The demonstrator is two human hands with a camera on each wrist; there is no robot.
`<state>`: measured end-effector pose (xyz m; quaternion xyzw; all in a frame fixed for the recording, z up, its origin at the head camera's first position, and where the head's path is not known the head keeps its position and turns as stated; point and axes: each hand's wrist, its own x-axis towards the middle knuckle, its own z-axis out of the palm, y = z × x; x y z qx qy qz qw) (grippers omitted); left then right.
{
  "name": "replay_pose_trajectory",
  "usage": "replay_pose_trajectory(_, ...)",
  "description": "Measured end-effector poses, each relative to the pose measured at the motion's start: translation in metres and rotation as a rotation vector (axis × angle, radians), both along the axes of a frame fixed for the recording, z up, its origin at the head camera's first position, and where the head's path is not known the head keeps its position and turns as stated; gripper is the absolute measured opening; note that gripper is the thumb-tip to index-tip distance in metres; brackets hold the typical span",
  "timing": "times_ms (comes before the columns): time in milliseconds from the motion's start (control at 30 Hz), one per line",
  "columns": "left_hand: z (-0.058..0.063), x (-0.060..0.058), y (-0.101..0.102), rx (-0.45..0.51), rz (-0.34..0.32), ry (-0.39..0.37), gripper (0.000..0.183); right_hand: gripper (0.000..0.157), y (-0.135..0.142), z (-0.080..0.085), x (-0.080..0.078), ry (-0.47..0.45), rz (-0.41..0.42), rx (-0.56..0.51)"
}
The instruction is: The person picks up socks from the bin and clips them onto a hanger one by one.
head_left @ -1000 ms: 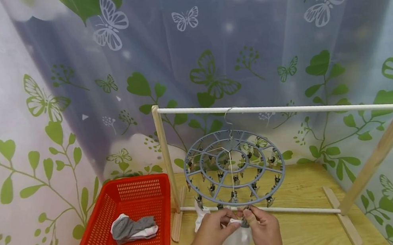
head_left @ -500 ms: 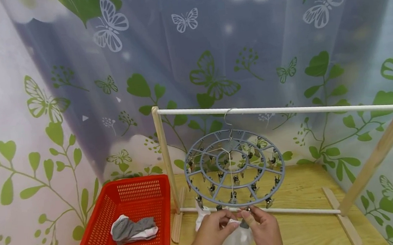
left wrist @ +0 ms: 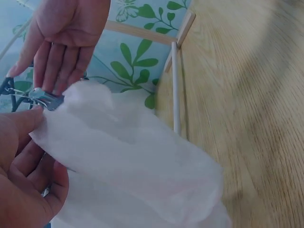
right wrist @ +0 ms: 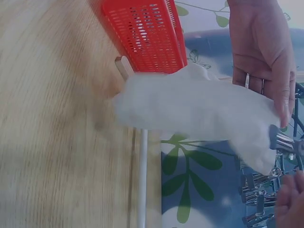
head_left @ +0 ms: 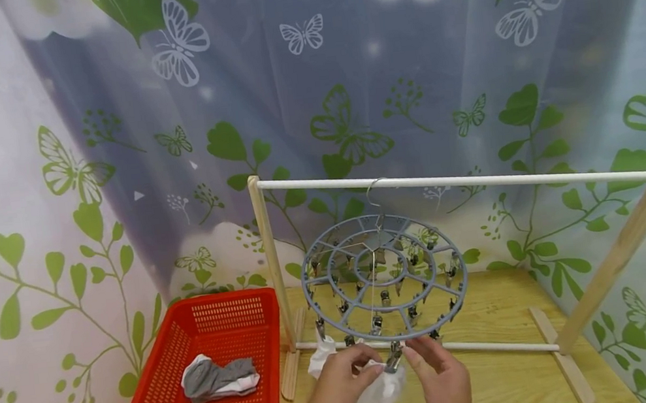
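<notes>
A white sock [head_left: 373, 398] hangs from a metal clip [head_left: 394, 355] at the front rim of the round grey clip hanger [head_left: 344, 326]. My left hand [head_left: 342, 383] pinches the sock's top edge between thumb and fingers, right beside the clip. In the left wrist view, the clip [left wrist: 47, 99] bites the sock's corner. My right hand [head_left: 445, 379] is just right of the clip, its fingers extended and nothing gripped; the left wrist view shows this right hand [left wrist: 71, 28] with its palm visible. Another white sock [head_left: 320, 357] hangs at the hanger's left front, partly behind my left hand.
A red plastic basket [head_left: 276, 351] at left holds grey and white socks [head_left: 220, 376]. The hanger hooks over the white top bar [head_left: 462, 180] of a wooden-legged rack standing on the wood-grain table [head_left: 499, 301]. A patterned curtain [head_left: 262, 70] stands behind.
My right hand has let go of the clip and drawn slightly right, its fingers loosened. The hanger has turned a little, and the clip with the sock has shifted left.
</notes>
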<state>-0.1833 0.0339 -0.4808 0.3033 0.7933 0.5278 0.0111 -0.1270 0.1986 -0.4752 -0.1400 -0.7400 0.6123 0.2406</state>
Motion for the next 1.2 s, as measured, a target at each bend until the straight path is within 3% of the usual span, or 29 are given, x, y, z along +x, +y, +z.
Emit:
replay_pose_trajectory(200,0.005,0.001,0.0,0.052,0.075,-0.028,0.023,0.018,0.001,0.002,0.001,0.106,-0.079,-0.01)
replay_pose_trajectory(467,0.012,0.0,0.0,0.24,0.122,-0.12,0.024,0.011,0.007,0.001,0.002,0.128,-0.146,-0.029)
replay_pose_trajectory(700,0.017,-0.005,-0.001,0.399,0.158,-0.331,0.028,0.01,0.015,-0.008,0.001,0.161,-0.209,-0.003)
replay_pose_trajectory(833,0.022,-0.007,-0.003,0.448,0.207,-0.371,0.027,0.013,0.017,-0.012,0.0,0.09,-0.195,0.039)
replay_pose_trajectory(967,0.024,-0.009,-0.006,0.429,0.224,-0.353,0.026,0.017,0.016,-0.014,-0.001,0.034,-0.131,0.058)
replay_pose_trajectory(1200,0.027,-0.012,-0.012,0.446,0.229,-0.372,0.025,0.026,0.014,-0.017,-0.002,0.037,-0.02,0.053)
